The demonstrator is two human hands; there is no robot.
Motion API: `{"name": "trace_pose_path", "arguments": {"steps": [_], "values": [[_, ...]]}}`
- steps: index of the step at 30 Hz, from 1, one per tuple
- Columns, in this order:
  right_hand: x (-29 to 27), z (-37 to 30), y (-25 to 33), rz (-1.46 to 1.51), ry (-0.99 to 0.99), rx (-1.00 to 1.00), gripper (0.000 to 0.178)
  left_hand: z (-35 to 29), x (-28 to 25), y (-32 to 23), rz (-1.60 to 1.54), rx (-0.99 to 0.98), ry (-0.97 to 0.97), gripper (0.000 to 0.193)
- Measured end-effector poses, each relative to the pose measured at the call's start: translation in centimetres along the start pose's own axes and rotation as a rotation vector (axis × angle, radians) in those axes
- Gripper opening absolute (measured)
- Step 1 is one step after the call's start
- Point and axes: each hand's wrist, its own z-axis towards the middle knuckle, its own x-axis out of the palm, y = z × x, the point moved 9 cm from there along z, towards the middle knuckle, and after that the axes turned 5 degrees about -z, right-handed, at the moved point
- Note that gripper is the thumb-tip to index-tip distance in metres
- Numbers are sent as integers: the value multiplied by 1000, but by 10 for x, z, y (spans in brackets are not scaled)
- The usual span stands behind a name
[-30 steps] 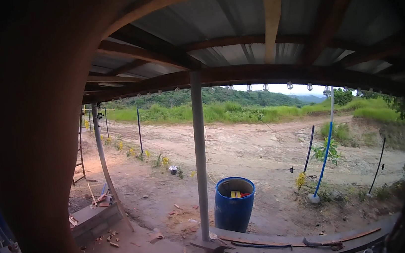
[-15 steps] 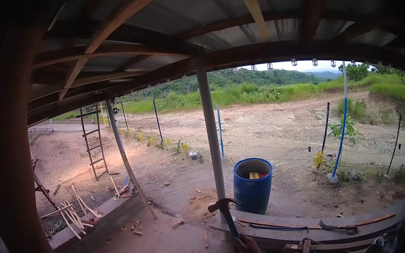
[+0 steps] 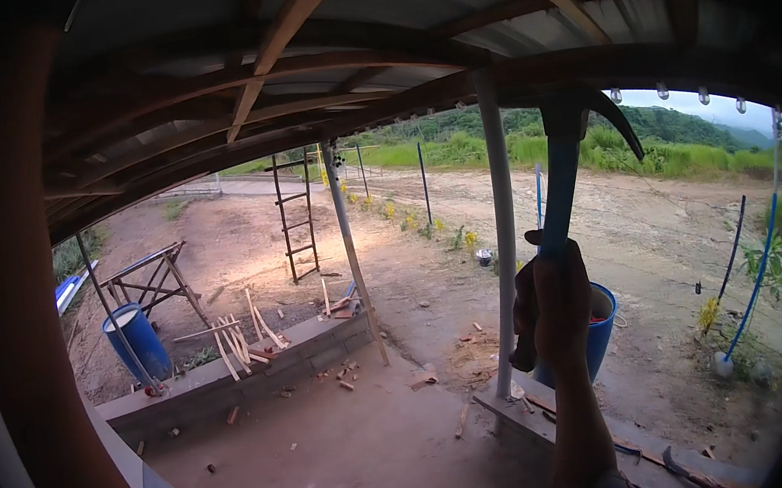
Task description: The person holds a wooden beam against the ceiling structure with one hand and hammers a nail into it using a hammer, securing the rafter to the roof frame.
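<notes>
My right hand is raised at right of centre, its fingers wrapped round the handle of a claw hammer. The hammer stands nearly upright, head at the top, with its dark curved claw pointing right. Behind my hand and forearm, a blue barrel is partly hidden. A large, dark brown shape close to the camera runs up the left side and looks like my raised left arm; its hand does not show.
A grey post stands just left of the hammer, under wooden roof beams. A low block wall carries loose wood strips. Beyond it are another blue barrel, a wooden stand and a ladder.
My right hand has lifted the hammer from low near the ledge to high in front of the post. The view has turned left, bringing the second barrel and the wooden stand into sight.
</notes>
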Motion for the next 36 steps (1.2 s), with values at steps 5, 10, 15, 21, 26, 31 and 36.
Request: {"name": "trace_pose_path", "arguments": {"steps": [5, 10, 15, 21, 26, 31, 36], "values": [[-10, 63, 94, 94, -39, -310, 28, 6, -14, 13, -20, 25, 37, 64], [-9, 125, 168, 49, -57, -508, 19, 13, 34, 18, -7, 115, 0, 71], [0, 153, 218, -122, -81, -663, 25, 15, 17, 18, 27, 102, 38, 75], [29, 189, 185, -269, 104, -664, 35, 18, 19, 11, -45, 42, 59, 74], [-5, 141, 213, -48, 147, -463, 28, 10, 24, 32, 2, 6, 139, 71], [-107, 90, 280, 571, -278, -998, 21, 16, 21, 11, -46, 59, 46, 71], [-103, 97, 288, 970, -161, -1087, 28, 21, 16, 14, -50, 18, 46, 73]]}}
